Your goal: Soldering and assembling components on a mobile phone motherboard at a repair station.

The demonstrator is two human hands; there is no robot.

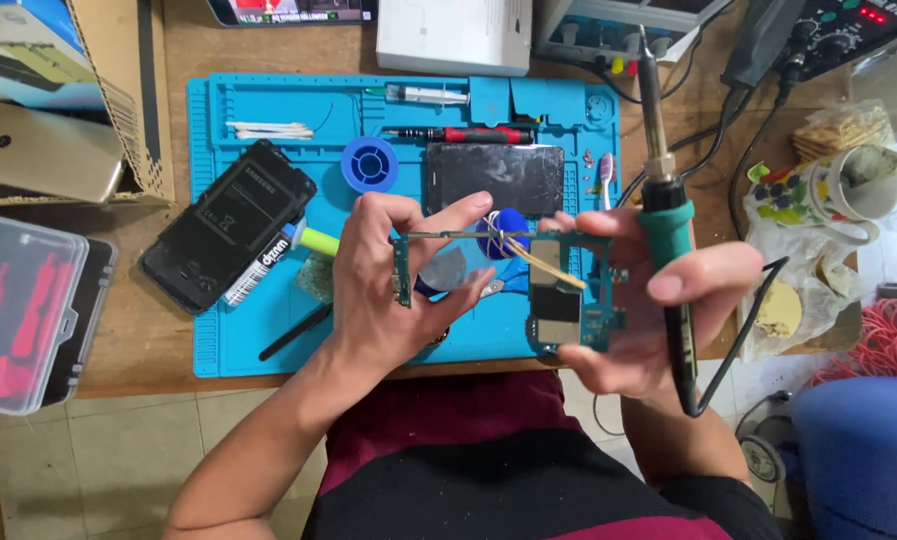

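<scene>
My left hand (pixel 393 285) pinches the left side of a green phone circuit board (pixel 558 305), held up above the blue work mat (pixel 268 330). My right hand (pixel 658 310) supports the board's right side and also grips a soldering iron (pixel 665 215) with a teal handle, its tip pointing away from me. A thin yellowish strip crosses the board near its top. Beneath the hands lie a dark phone screen (pixel 493 175) and a blue spool (pixel 369 163).
On the mat lie a black phone body (pixel 228 225), a white tube (pixel 263 265), cotton swabs (pixel 268 130), a red-black screwdriver (pixel 463 134) and a syringe (pixel 423 95). A clear plastic case (pixel 23 315) sits left, a cardboard box (pixel 98 90) top left, and a mug (pixel 848 185) right.
</scene>
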